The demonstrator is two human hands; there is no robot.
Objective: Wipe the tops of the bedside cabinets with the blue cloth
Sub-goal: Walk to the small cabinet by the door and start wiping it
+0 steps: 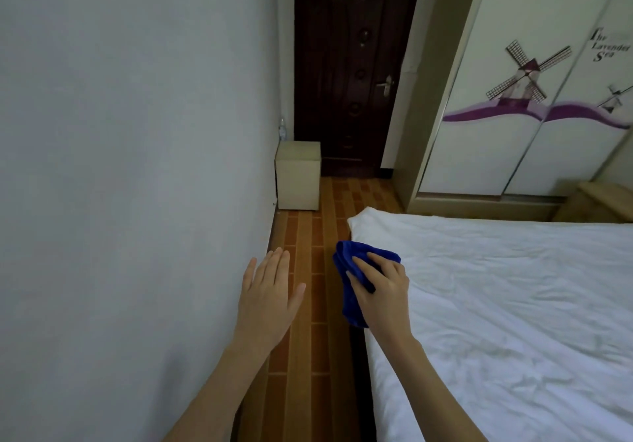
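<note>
My right hand (380, 290) grips a bunched blue cloth (349, 270) over the near left edge of the bed. My left hand (270, 287) is held out flat with straight fingers, beside the wall, holding nothing. A small beige cabinet (298, 174) stands against the wall at the far end of the aisle, well ahead of both hands. A second wooden cabinet (596, 201) shows partly at the far right, past the bed.
A bed with a white sheet (496, 304) fills the right side. A narrow strip of brown tiled floor (308, 304) runs between wall (137, 167) and bed. A dark door (349, 64) and a wardrobe with a windmill picture (531, 99) stand beyond. A bottle (282, 129) rests behind the beige cabinet.
</note>
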